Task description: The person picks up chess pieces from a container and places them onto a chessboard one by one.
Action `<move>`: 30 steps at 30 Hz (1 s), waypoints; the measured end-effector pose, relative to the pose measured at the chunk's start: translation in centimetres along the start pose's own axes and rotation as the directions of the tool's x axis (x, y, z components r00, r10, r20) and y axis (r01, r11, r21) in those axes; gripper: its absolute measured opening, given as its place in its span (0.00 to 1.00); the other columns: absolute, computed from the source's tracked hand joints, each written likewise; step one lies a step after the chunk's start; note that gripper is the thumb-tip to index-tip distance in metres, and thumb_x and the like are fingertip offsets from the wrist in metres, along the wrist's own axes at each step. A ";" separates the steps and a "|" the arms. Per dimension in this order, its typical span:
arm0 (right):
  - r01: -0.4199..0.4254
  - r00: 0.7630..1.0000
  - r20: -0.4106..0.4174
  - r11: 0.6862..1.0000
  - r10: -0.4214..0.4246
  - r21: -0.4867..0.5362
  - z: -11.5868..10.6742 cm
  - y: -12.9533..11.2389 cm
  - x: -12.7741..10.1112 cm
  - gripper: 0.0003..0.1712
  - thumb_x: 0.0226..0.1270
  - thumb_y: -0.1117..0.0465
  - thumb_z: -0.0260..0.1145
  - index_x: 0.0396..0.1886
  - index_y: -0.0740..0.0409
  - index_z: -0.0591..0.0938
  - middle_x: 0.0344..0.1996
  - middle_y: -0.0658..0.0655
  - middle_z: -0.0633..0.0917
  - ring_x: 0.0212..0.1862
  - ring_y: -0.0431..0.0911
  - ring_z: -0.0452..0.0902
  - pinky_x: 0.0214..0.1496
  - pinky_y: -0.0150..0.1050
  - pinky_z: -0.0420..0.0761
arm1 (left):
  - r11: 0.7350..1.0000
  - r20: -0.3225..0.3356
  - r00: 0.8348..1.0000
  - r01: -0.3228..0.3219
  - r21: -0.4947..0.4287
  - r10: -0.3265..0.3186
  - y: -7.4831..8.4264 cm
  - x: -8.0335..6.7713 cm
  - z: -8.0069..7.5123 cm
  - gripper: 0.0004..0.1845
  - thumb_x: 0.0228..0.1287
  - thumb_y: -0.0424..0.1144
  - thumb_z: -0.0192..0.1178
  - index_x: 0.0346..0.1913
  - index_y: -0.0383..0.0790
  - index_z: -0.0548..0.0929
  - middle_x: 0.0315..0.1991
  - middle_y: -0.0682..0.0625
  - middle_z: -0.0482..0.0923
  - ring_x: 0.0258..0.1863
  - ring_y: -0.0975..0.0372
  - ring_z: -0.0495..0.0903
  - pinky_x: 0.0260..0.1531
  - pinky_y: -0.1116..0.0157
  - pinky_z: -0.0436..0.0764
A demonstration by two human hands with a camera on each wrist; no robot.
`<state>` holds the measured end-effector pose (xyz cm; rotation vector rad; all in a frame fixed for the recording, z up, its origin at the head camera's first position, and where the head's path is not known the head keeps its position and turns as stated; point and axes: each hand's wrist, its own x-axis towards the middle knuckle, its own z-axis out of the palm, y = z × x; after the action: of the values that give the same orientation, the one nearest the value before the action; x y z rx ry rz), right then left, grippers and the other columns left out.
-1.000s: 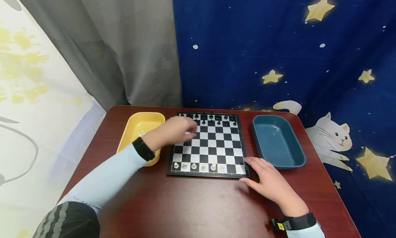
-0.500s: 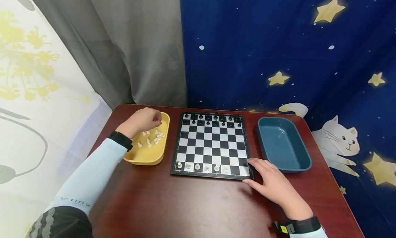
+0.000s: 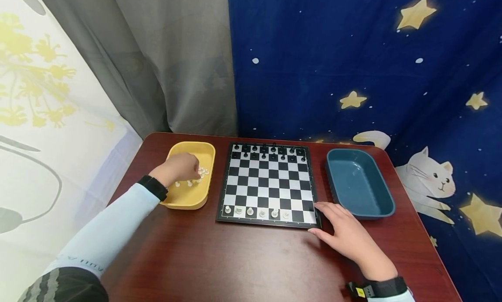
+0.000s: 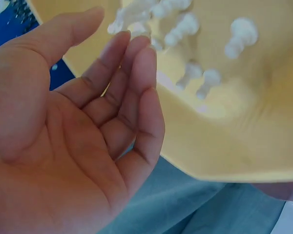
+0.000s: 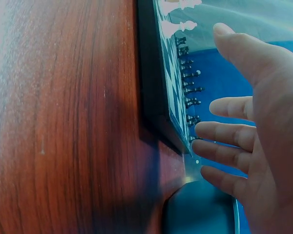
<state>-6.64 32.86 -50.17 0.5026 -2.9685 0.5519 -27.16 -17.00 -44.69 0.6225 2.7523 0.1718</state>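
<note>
My left hand (image 3: pixel 180 167) reaches down into the yellow tray (image 3: pixel 186 201), fingertips right at a cluster of white chess pieces (image 4: pixel 183 29). In the left wrist view its fingers bend loosely and the thumb stands apart, with nothing between them. The magnetic-style chessboard (image 3: pixel 268 182) lies at the middle of the table. Several white pieces (image 3: pixel 275 213) stand along its near row, the two squares at the right end bare. Black pieces (image 3: pixel 273 148) fill the two far rows. Fingers spread, my right hand (image 3: pixel 347 232) rests by the board's near right corner, holding nothing.
A dark teal tray (image 3: pixel 358 184) with nothing in it stands right of the board. The reddish-brown wooden table (image 3: pixel 251 258) extends toward me. Behind its far edge hang a grey curtain (image 3: pixel 192 75) and a blue curtain with stars (image 3: pixel 298 75).
My left hand has moved left from over the board to the yellow tray, then lower among the white pieces. The right hand has stayed at the board's corner. The head view has shifted slightly.
</note>
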 end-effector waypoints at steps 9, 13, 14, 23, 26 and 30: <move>-0.003 1.000 -0.005 1.000 0.003 -0.010 0.0 0.2 -0.5 0.43 0.70 0.35 0.78 0.74 0.57 0.82 0.67 0.61 0.84 0.69 0.61 0.79 0.73 0.67 0.74 | 0.999 0.018 0.999 0.026 0.023 -0.027 0.6 0.2 1.1 0.09 0.70 0.40 0.74 0.33 0.44 0.87 0.29 0.51 0.82 0.30 0.56 0.79 0.36 0.57 0.77; -0.002 1.000 -0.008 1.000 0.002 -0.016 -0.1 0.2 -0.4 0.44 0.70 0.34 0.78 0.74 0.57 0.82 0.68 0.61 0.84 0.70 0.61 0.78 0.74 0.67 0.73 | 0.999 0.012 0.999 0.029 0.030 -0.030 0.4 -0.2 0.6 0.09 0.69 0.38 0.75 0.32 0.44 0.86 0.29 0.50 0.81 0.29 0.56 0.78 0.35 0.57 0.76; -0.001 1.000 -0.006 1.000 0.001 -0.018 -0.1 0.2 -0.4 0.44 0.70 0.33 0.77 0.74 0.56 0.82 0.68 0.61 0.84 0.70 0.61 0.78 0.74 0.67 0.73 | 0.999 0.006 1.000 0.027 0.030 -0.028 0.4 -0.4 0.5 0.09 0.69 0.38 0.75 0.31 0.44 0.86 0.28 0.50 0.80 0.29 0.56 0.78 0.35 0.57 0.76; -0.007 1.000 -0.004 1.000 0.007 -0.026 -0.1 0.4 -0.5 0.45 0.69 0.31 0.76 0.74 0.56 0.82 0.69 0.60 0.84 0.70 0.60 0.78 0.74 0.66 0.74 | 0.997 -0.147 0.987 -0.071 0.007 0.071 2.1 -1.5 -1.5 0.10 0.68 0.34 0.75 0.30 0.45 0.85 0.25 0.52 0.78 0.27 0.57 0.77 0.33 0.58 0.76; -0.004 1.000 -0.007 1.000 0.004 -0.027 -0.1 0.4 -0.5 0.45 0.69 0.31 0.76 0.74 0.55 0.82 0.69 0.60 0.83 0.70 0.60 0.78 0.74 0.66 0.73 | 0.995 -0.189 0.976 -0.103 0.011 0.104 3.8 -1.5 -1.9 0.08 0.69 0.37 0.77 0.33 0.44 0.87 0.25 0.52 0.79 0.27 0.57 0.78 0.33 0.58 0.78; -0.005 1.000 -0.003 1.000 0.005 -0.023 -0.3 0.4 -0.6 0.44 0.69 0.32 0.77 0.74 0.55 0.81 0.69 0.59 0.83 0.71 0.60 0.78 0.75 0.66 0.73 | 0.981 -0.191 0.962 -0.188 0.054 0.195 7.0 -0.9 -2.2 0.08 0.71 0.40 0.76 0.35 0.46 0.88 0.25 0.54 0.79 0.27 0.58 0.78 0.32 0.60 0.78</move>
<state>-6.21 33.53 -50.15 0.4924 -2.9706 0.5182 -24.28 -11.23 -41.07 0.9294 2.8841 0.2399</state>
